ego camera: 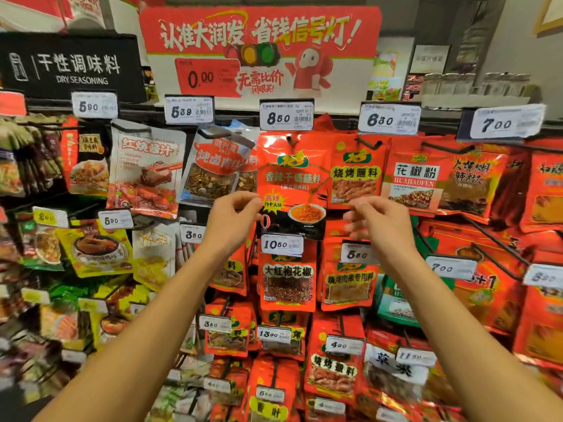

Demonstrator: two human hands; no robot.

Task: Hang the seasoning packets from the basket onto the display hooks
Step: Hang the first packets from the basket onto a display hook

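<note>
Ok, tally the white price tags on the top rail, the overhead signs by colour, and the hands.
Price tags: 5
Black sign: 1
Red banner: 1
Hands: 2, left hand and right hand
Total: 9

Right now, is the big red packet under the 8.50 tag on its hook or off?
On. The red packet hangs from the hook through its top hole; the left hand pinches its edge.

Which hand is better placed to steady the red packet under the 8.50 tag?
Left. The left hand already pinches the red packet's lower left edge; the right hand sits just off its right edge, apparently not touching it.
</note>
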